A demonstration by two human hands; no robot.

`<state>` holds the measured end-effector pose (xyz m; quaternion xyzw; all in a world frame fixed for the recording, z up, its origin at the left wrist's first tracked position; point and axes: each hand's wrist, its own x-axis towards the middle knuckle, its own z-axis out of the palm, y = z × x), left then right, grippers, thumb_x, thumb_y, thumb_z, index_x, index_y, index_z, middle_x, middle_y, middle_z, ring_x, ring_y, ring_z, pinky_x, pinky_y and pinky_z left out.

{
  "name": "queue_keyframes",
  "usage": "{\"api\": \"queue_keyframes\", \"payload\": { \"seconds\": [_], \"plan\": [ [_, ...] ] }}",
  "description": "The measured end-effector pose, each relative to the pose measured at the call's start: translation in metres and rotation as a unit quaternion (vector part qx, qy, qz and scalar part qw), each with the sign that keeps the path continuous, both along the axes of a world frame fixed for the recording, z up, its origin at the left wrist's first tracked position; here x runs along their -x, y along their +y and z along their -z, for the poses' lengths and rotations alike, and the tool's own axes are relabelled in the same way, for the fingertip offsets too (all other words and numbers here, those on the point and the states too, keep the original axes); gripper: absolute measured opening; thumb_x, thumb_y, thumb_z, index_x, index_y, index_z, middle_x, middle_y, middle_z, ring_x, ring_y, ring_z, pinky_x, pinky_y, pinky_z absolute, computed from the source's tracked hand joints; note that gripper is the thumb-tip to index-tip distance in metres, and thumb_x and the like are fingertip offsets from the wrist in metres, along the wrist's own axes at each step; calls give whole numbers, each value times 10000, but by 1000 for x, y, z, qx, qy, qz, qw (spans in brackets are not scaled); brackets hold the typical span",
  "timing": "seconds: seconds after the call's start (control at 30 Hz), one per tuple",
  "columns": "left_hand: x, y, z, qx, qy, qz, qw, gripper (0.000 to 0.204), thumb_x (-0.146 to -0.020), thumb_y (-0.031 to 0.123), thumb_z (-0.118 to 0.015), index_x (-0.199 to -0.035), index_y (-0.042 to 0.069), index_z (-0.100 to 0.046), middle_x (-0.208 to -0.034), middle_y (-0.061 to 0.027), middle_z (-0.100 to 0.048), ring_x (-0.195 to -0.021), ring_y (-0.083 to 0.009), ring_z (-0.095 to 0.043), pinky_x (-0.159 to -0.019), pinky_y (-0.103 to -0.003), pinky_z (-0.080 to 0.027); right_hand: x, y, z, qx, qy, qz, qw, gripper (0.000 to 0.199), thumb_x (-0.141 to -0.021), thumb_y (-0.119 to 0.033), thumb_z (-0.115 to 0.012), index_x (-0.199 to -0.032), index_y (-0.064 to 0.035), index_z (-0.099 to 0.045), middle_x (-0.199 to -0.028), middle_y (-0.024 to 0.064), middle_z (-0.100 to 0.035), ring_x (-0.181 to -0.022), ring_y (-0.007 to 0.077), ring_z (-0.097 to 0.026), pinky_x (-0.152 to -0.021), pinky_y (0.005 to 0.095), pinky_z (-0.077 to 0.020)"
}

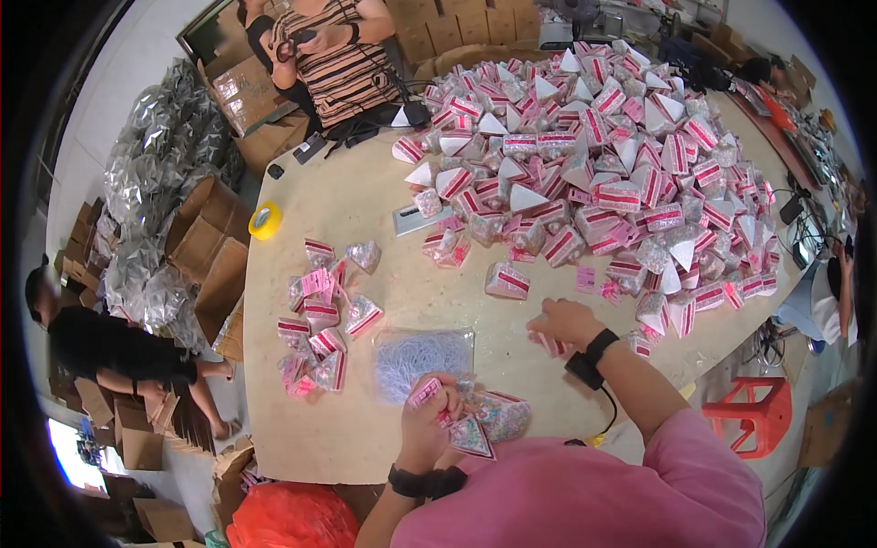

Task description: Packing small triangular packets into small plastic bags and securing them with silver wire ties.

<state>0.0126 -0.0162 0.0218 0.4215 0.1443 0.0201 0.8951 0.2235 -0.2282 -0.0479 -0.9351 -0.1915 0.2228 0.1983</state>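
**Both hands on pink wedge packets at near table edge**

Left hand is curled shut, pinching a small pink tag at the top of a clear wedge-shaped packet with speckled filling. Packet sits against the palm, just over the near rim of the wooden table.

Right hand is further out and to the right, fingers bent down on a pink-striped packet lying on the table. Whether it actually grips it, cannot tell. Both wrists wear black bands.

Just beyond the left hand: a clear bag of thin white ties, flat on the table.

Left of that bag: a small cluster of finished packets, about a dozen, loosely grouped.

Further out, right half of the table: big heap of the same pink-and-white wedge packets, piled several deep.

Yellow tape roll sits at the far left edge.

Far side: a person in a striped top sits at the table. Another person in black crouches on the floor at left among cardboard boxes.
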Motion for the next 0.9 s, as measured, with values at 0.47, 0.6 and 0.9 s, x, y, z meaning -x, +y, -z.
{"api": "queue_keyframes", "payload": {
  "seconds": [0.47,0.6,0.9],
  "plan": [
    [0,-5,-11,0,16,-30,999,123,-920,74,-440,-1011,-5,-468,-694,-36,-415,-611,-116,-415,-690,-309,-480,78,-20,5,-30,-275,-226,934,515,-712,-178,-646,-1177,-15,-496,-1189,196,-482,-1100,358,-470,-891,434,-422],
    [2,-1,-3,-14,12,-28,999,122,-909,51,-429,-1011,-2,-469,-690,-27,-415,-606,-112,-415,-675,-290,-465,103,-17,-8,-23,-277,-296,914,482,-723,-150,-622,-1166,-4,-498,-1167,187,-496,-1076,346,-482,-867,448,-426],
    [3,1,-10,19,11,-33,999,135,-906,44,-443,-1031,-3,-468,-682,-26,-423,-610,-110,-423,-698,-313,-483,16,-5,13,86,-23,25,996,384,-774,-340,-585,-930,7,-637,-1051,208,-589,-1034,367,-530,-879,449,-433]
  ]
}}
